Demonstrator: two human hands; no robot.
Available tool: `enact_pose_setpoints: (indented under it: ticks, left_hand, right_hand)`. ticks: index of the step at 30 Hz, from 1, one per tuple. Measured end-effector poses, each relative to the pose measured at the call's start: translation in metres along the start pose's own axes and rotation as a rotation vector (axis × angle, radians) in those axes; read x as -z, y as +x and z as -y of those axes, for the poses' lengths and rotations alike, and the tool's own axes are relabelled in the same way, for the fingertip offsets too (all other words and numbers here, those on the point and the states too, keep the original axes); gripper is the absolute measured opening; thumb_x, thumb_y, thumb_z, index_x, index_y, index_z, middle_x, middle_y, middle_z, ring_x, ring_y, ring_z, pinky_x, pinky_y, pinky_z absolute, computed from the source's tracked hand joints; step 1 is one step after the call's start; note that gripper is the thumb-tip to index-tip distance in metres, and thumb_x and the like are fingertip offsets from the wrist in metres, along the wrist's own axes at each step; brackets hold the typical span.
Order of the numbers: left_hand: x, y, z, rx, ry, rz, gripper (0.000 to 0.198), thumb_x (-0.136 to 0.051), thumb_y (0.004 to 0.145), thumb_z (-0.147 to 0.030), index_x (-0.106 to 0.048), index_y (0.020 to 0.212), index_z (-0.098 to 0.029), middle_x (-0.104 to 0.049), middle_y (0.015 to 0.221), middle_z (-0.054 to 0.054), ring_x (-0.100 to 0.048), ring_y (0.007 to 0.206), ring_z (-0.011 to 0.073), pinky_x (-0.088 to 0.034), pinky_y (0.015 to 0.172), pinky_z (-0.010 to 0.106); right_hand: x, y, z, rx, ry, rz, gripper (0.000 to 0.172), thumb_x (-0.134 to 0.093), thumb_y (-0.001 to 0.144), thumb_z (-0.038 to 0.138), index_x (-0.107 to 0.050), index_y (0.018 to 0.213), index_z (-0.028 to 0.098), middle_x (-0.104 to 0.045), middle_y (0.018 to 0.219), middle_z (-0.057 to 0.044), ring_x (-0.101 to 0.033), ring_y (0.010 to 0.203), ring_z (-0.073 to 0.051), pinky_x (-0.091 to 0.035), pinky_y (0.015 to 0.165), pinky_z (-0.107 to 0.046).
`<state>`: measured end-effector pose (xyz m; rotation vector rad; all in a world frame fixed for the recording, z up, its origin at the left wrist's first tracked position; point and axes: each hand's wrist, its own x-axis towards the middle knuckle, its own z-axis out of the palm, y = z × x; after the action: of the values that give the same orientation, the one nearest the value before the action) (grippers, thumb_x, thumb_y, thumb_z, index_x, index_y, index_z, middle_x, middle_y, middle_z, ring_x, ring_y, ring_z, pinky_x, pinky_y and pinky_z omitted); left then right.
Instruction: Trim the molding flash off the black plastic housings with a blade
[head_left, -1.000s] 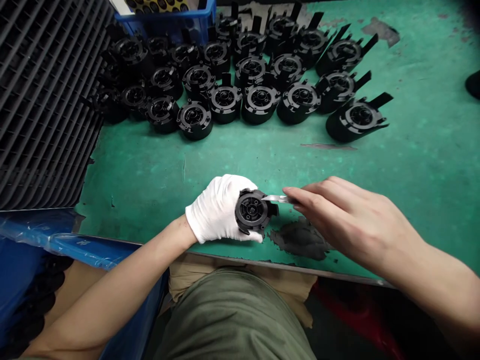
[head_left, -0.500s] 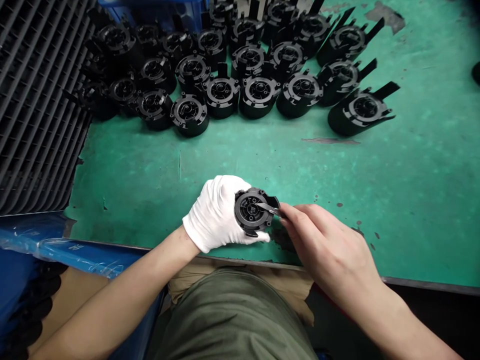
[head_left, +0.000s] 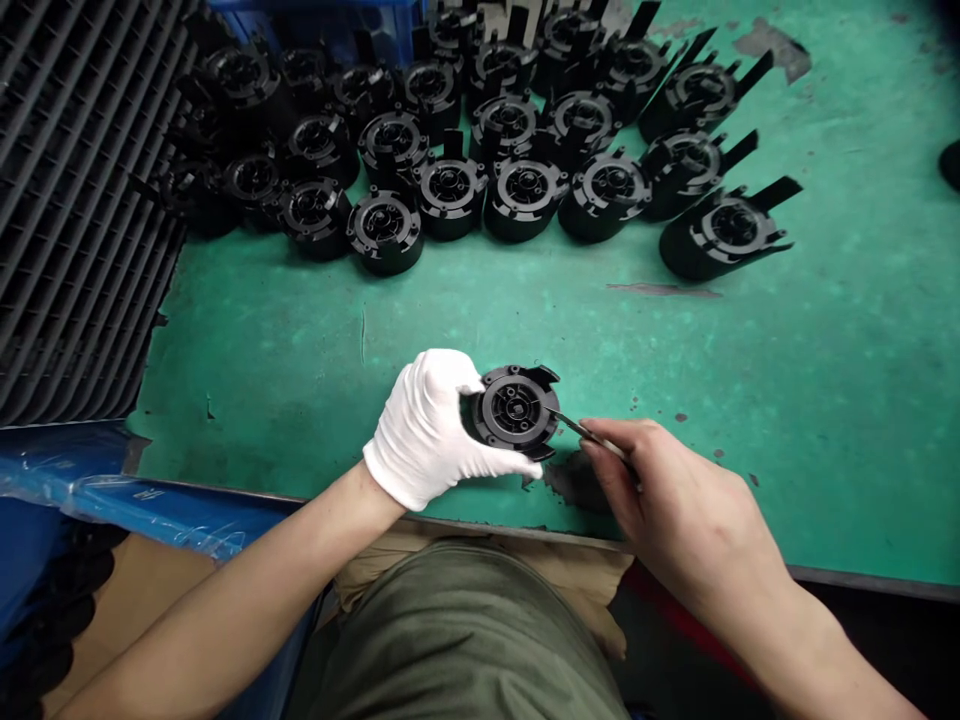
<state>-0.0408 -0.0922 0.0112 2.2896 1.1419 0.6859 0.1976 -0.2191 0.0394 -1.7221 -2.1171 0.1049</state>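
My left hand (head_left: 429, 432), in a white glove, grips a round black plastic housing (head_left: 517, 408) from its left side, thumb and fingers around the rim. The housing's ringed end with its small holes and central hub faces up, and two tabs stick out on its right. Bare, my right hand (head_left: 686, 500) pinches a slim craft knife (head_left: 606, 443) by its handle. The knife's pointed tip is at the right edge of the housing's inner ring; whether it touches I cannot tell.
Several similar black housings (head_left: 529, 190) stand in rows at the back of the green table (head_left: 840, 400). Stacked dark ribbed grilles (head_left: 67, 220) rise at the left. A blue bin (head_left: 330, 28) is behind the housings, and blue plastic sheeting (head_left: 172, 515) hangs at the lower left.
The knife tip has drawn back right from over the housing's middle to its ring edge. The housing has turned and shifted slightly right, and my left hand's grip looks looser.
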Motion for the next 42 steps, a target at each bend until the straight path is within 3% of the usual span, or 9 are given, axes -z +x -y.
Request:
enact_pose_setpoints:
  ticks: [3, 6, 11, 14, 16, 18, 21, 30, 42]
  left_hand:
    - [0.002, -0.013, -0.002, -0.042, 0.112, -0.088, 0.089, -0.083, 0.052, -0.102, -0.055, 0.084, -0.024, -0.061, 0.086, 0.005, -0.061, 0.080, 0.0248, -0.050, 0.070, 0.039]
    - [0.005, -0.025, -0.010, -0.084, 0.150, -0.110, 0.081, -0.079, 0.065, -0.100, -0.051, 0.079, -0.025, -0.056, 0.077, 0.001, -0.056, 0.073, 0.0208, -0.045, 0.065, 0.037]
    - [0.010, -0.044, -0.022, -0.135, 0.024, -0.095, 0.062, -0.084, 0.087, -0.077, -0.053, 0.081, -0.024, -0.055, 0.068, -0.005, -0.053, 0.059, 0.0125, -0.042, 0.058, 0.031]
    - [0.012, -0.050, -0.021, -0.065, -0.085, -0.067, 0.064, -0.087, 0.082, -0.079, -0.053, 0.088, -0.025, -0.051, 0.066, -0.008, -0.052, 0.054, 0.0117, -0.042, 0.053, 0.031]
    - [0.012, -0.047, -0.016, -0.031, -0.128, -0.102, 0.075, -0.086, 0.073, -0.088, -0.058, 0.100, -0.025, -0.061, 0.079, -0.003, -0.063, 0.063, 0.0154, -0.053, 0.059, 0.033]
    - [0.010, -0.039, -0.012, -0.084, -0.111, -0.118, 0.098, -0.085, 0.065, -0.096, -0.060, 0.125, -0.022, -0.073, 0.109, 0.009, -0.077, 0.094, 0.0272, -0.065, 0.083, 0.043]
    - [0.003, -0.026, -0.011, -0.176, -0.054, -0.027, 0.120, -0.084, 0.066, -0.096, -0.050, 0.152, -0.019, -0.071, 0.137, 0.020, -0.074, 0.128, 0.0394, -0.061, 0.110, 0.054]
    - [-0.011, -0.023, -0.013, -0.189, -0.039, -0.003, 0.095, -0.080, 0.086, -0.081, -0.048, 0.151, -0.020, -0.075, 0.133, 0.018, -0.077, 0.124, 0.0367, -0.061, 0.107, 0.051]
    - [-0.012, -0.024, -0.010, -0.164, -0.040, 0.011, 0.102, -0.082, 0.079, -0.088, -0.050, 0.149, -0.022, -0.076, 0.131, 0.017, -0.078, 0.123, 0.0374, -0.063, 0.106, 0.053]
  right_hand:
    - [0.005, -0.004, -0.001, 0.001, 0.020, -0.012, 0.018, -0.067, 0.108, 0.015, -0.065, 0.126, 0.015, -0.077, 0.102, -0.006, -0.072, 0.084, -0.017, -0.054, 0.076, -0.029]
    - [0.011, -0.012, 0.006, -0.059, 0.134, -0.012, 0.035, -0.066, 0.107, 0.012, -0.064, 0.142, 0.013, -0.075, 0.113, -0.010, -0.072, 0.096, -0.020, -0.057, 0.089, -0.033]
    - [0.016, -0.028, 0.021, -0.102, 0.233, 0.050, 0.064, -0.062, 0.105, 0.005, -0.052, 0.167, 0.018, -0.072, 0.122, -0.012, -0.074, 0.104, -0.021, -0.061, 0.092, -0.034]
    - [0.016, -0.037, 0.026, -0.125, 0.247, 0.066, 0.066, -0.064, 0.105, 0.008, -0.048, 0.168, 0.021, -0.076, 0.124, -0.011, -0.077, 0.104, -0.021, -0.064, 0.091, -0.033]
    - [0.017, -0.040, 0.029, -0.130, 0.257, 0.062, 0.060, -0.066, 0.106, 0.010, -0.051, 0.163, 0.020, -0.077, 0.123, -0.011, -0.078, 0.103, -0.021, -0.065, 0.090, -0.031]
    - [0.017, -0.042, 0.033, -0.104, 0.230, 0.069, 0.050, -0.066, 0.106, 0.009, -0.057, 0.155, 0.019, -0.078, 0.121, -0.010, -0.079, 0.100, -0.019, -0.064, 0.085, -0.028]
    - [0.017, -0.042, 0.036, -0.049, 0.143, 0.111, 0.043, -0.064, 0.106, 0.006, -0.062, 0.148, 0.016, -0.077, 0.120, -0.011, -0.078, 0.095, -0.016, -0.062, 0.078, -0.025]
    - [0.021, -0.041, 0.036, -0.001, 0.032, 0.214, 0.063, -0.041, 0.105, -0.003, -0.056, 0.161, 0.022, -0.075, 0.125, -0.011, -0.076, 0.097, -0.017, -0.057, 0.070, -0.025]
    - [0.037, -0.028, 0.031, 0.056, -0.017, 0.315, 0.073, -0.043, 0.095, -0.005, -0.052, 0.163, 0.019, -0.074, 0.125, -0.013, -0.076, 0.094, -0.020, -0.062, 0.074, -0.030]
